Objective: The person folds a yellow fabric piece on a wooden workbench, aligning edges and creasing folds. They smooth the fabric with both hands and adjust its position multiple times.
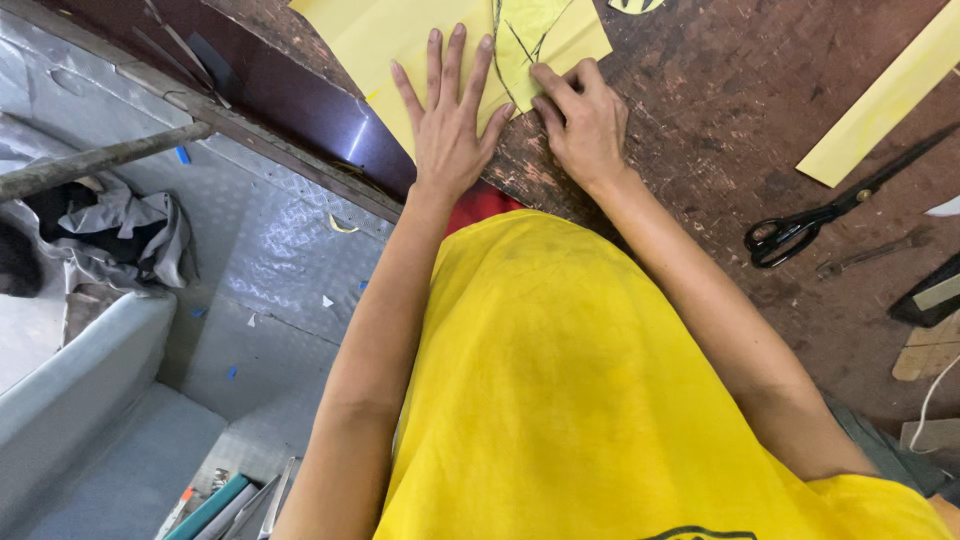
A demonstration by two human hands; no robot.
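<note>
- Left hand (pixel 447 120): I see it flat, fingers spread, pinning yellow sheet (pixel 400 50)
- Right hand (pixel 583 118): fingers curled, pressing pattern piece (pixel 530 40); tool hidden
- Step: marking, I judge; next needs a steady sheet

Workshop: scarred workbench (pixel 700 120), scissors (pixel 830 212)

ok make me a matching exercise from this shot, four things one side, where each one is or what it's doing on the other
1 left hand
2 right hand
3 scissors
4 yellow strip

a lying shut on the table, at the right
b fingers curled at the cut lines in the yellow sheet
c spread flat on the sheet
d lying beyond the scissors, top right

Pairs: 1-c, 2-b, 3-a, 4-d
</note>
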